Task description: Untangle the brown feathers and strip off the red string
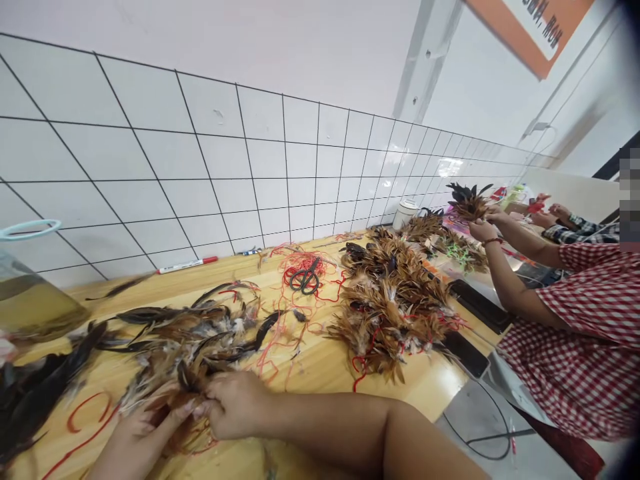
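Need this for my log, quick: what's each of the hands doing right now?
Left hand: closed, holding brown feathers.
Right hand: closed, pinching the same feathers.

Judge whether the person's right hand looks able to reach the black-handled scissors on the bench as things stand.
Probably yes: only loose brown feathers and red string lie between the right hand and the scissors, nothing solid blocks it.

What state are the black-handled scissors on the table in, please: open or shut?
The black-handled scissors look shut: their blades lie together in one line above the two finger loops, resting on red string.
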`<move>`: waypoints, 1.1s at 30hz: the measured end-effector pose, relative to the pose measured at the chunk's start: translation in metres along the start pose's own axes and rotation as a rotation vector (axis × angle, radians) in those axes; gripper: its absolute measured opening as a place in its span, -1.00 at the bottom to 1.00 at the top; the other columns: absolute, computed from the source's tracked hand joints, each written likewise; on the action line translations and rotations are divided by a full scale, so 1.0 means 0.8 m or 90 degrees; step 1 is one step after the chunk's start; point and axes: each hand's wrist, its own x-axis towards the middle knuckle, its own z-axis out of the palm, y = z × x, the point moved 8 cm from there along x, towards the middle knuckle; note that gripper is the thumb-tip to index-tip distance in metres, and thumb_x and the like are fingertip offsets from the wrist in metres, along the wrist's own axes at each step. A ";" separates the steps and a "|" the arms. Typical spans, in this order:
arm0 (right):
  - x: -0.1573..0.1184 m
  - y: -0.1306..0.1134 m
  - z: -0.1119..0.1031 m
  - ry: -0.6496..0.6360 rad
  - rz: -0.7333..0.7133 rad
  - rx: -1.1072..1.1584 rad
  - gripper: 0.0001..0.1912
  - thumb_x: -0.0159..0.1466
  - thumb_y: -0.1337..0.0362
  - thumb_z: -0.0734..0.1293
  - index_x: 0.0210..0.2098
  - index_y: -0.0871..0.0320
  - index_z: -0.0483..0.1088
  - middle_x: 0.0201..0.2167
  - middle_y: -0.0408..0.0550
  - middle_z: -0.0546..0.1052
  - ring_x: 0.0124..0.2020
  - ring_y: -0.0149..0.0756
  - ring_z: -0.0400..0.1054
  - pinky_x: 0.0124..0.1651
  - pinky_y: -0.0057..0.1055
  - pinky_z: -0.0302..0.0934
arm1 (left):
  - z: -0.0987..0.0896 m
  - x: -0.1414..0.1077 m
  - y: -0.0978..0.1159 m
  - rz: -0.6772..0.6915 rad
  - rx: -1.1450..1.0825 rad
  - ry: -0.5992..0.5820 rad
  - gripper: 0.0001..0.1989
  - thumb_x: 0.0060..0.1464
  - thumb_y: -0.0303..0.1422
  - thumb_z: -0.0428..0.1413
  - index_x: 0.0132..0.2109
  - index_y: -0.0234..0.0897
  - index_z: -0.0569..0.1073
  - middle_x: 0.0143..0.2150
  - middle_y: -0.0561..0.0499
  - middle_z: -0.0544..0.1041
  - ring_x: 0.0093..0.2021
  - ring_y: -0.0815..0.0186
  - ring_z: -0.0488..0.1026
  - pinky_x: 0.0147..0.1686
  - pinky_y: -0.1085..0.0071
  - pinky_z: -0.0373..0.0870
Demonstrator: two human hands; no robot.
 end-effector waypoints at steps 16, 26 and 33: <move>-0.001 0.002 -0.003 0.003 0.011 -0.005 -0.71 0.28 0.13 0.14 -0.26 0.17 0.38 -0.20 0.02 0.56 -0.16 -0.19 0.45 -0.29 -0.37 0.34 | 0.003 0.002 -0.003 -0.002 0.010 -0.026 -0.58 -0.61 -0.07 0.36 -0.54 -0.23 0.50 -0.43 -0.02 0.58 -0.33 0.10 0.52 -0.24 0.24 0.54; -0.003 0.000 -0.008 0.008 0.007 0.000 -0.74 0.27 0.16 0.15 -0.26 0.18 0.38 -0.16 0.02 0.55 -0.15 -0.19 0.45 -0.30 -0.37 0.32 | 0.001 0.005 -0.013 0.014 0.025 -0.041 -0.57 -0.44 -0.08 0.33 -0.43 -0.29 0.50 -0.31 -0.06 0.59 -0.23 0.11 0.51 -0.20 0.32 0.49; -0.003 0.006 -0.005 0.034 0.021 0.009 -0.77 0.27 0.18 0.18 -0.30 0.17 0.38 -0.24 0.01 0.54 -0.23 -0.23 0.43 -0.31 -0.39 0.26 | 0.004 0.001 -0.010 0.056 -0.028 -0.045 -0.64 -0.27 -0.18 0.30 -0.31 -0.31 0.49 -0.23 -0.07 0.57 -0.17 0.16 0.48 -0.16 0.38 0.45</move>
